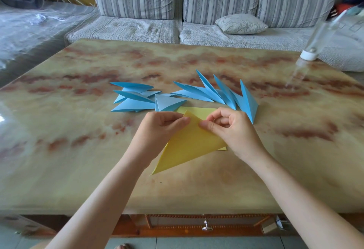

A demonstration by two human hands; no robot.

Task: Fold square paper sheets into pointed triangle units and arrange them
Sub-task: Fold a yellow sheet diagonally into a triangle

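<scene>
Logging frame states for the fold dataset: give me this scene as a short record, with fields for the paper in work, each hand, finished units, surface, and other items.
yellow sheet: folded into a triangle, long point toward the person
left hand: pinches it near the top corner
right hand: pinches the same corner area from the right
second yellow sheet: flat underneath, mostly hidden
blue units: two clusters lying beyond the hands
table: marbled top
bottle: clear, far right, blurred

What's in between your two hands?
The top corner of the yellow paper pokes up between the left hand and the right hand. Each hand pinches one edge of it. The head view shows this.
</scene>
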